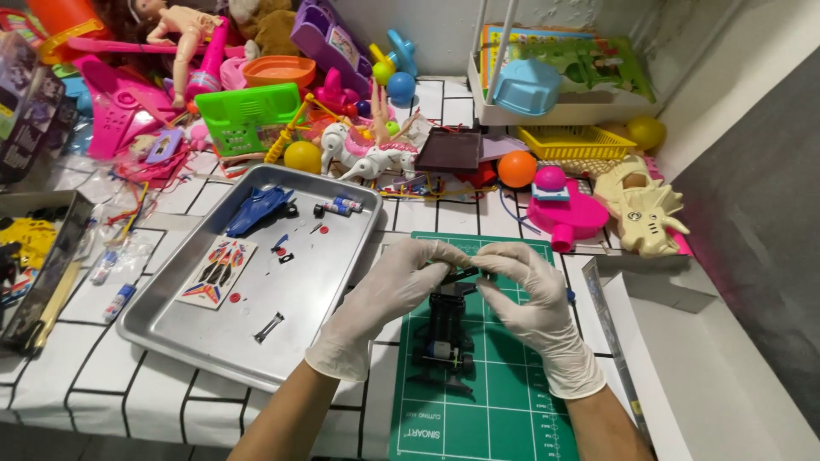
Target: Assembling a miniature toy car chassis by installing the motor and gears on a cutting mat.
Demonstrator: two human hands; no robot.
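Pinching a black toy car chassis [448, 333] between left hand [395, 290] and right hand [531, 300].

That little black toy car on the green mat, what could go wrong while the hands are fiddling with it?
1. The left hand and right hand, both in white gloves, pinch a thin black part above the small black toy car chassis; it might snap or slip away.
2. Tiny loose pieces lie in the silver metal tray; a bumped tray could scatter them.
3. The green cutting mat reaches the table's near edge, so dropped parts may roll off.
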